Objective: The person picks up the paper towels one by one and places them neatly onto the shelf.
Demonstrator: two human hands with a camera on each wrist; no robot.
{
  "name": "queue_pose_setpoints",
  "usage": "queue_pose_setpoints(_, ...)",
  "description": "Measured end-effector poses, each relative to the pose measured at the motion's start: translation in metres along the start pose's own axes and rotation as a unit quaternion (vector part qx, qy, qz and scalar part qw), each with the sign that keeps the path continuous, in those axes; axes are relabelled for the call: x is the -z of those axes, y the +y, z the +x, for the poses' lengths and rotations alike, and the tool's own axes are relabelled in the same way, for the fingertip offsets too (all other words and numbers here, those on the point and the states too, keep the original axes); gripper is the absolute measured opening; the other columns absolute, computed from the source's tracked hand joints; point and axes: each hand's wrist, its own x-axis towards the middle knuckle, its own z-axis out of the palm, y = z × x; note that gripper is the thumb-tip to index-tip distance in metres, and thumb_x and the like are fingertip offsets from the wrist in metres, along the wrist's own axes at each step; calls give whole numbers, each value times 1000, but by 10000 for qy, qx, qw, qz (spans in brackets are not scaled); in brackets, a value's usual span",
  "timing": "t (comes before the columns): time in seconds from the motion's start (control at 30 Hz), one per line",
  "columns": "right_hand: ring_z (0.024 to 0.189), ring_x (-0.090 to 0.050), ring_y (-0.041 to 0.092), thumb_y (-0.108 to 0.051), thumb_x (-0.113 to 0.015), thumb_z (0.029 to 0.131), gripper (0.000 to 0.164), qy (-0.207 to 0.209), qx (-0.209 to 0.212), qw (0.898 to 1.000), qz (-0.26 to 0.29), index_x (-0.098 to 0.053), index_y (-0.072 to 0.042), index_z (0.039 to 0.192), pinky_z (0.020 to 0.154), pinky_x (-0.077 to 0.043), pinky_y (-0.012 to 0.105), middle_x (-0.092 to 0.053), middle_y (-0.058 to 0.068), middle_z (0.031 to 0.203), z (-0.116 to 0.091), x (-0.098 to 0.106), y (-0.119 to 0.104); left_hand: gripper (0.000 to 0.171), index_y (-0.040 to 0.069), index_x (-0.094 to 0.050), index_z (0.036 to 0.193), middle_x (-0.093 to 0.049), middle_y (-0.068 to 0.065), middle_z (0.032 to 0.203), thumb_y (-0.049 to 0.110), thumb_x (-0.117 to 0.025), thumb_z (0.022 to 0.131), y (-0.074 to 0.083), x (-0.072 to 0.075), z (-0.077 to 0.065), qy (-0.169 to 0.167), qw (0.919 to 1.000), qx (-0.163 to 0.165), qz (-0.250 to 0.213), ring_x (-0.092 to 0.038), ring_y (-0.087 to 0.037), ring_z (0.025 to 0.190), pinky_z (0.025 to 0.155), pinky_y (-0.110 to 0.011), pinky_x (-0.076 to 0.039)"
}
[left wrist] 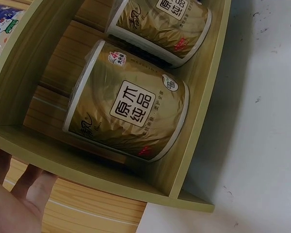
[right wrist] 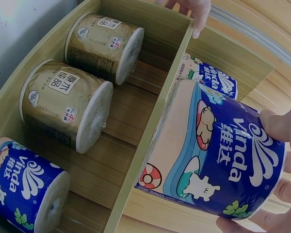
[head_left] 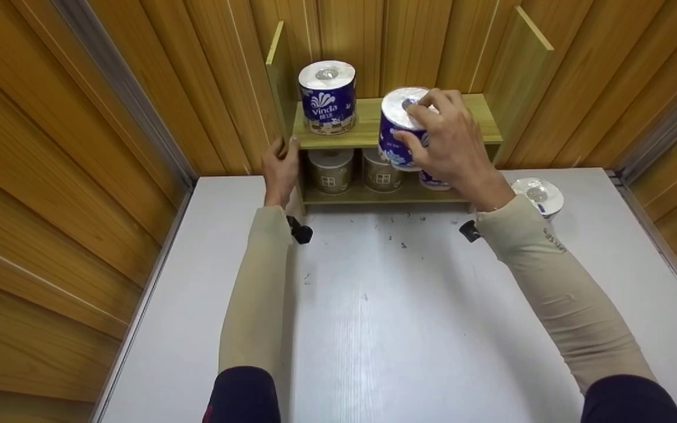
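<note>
My right hand (head_left: pixel 453 138) grips a blue Vinda toilet paper roll (right wrist: pixel 223 155) by its top end, in front of the upper shelf board (head_left: pixel 368 136). In the right wrist view the roll overlaps the board's edge. Another blue roll (head_left: pixel 328 103) stands at the left of the upper shelf. My left hand (head_left: pixel 280 170) rests its fingers on the left side panel of the small wooden shelf unit (left wrist: pixel 87 178). Two gold rolls (left wrist: pixel 131 104) stand in the lower compartment, with a blue roll (right wrist: pixel 26 187) to their right, largely covered by the held roll in the head view.
A further wrapped roll (head_left: pixel 538 195) stands on the white table (head_left: pixel 368 329), right of the unit, partly behind my sleeve. Small dark specks (head_left: pixel 403 244) lie in front of the unit. Wood-panelled walls (head_left: pixel 80 176) enclose the back and sides.
</note>
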Motion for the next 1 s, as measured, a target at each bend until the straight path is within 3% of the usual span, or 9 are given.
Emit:
queue_pose_setpoints(0.27,127,-53,39,-37,-75,101,44,30,-116,9999,-48,-73,-4,129,106,-50,56,-62,18,123,4,-4,3,66,3,-43,162,-43,-19,168,38,-61,109,2,-1,-1,3,10000,-4,29,-47,-32,152,122,-37,-45)
queue_pose_setpoints(0.5,128,-53,39,-35,-76,101,36,80,-161,9998,96,-74,-2,115,110,-50,57,-61,18,120,9,-11,4,71,6,-39,165,-39,-14,171,43,-60,108,3,0,-1,-101,9998,138,54,-46,-30,153,121,-38,-46)
queue_pose_setpoints(1.0,132,-51,39,-33,-73,103,37,25,-290,9993,226,-73,-3,125,113,-47,55,-60,20,126,19,-19,5,71,3,-38,164,-39,-17,170,41,-61,108,2,1,-1,-84,9999,119,-63,-45,-30,154,123,-37,-45)
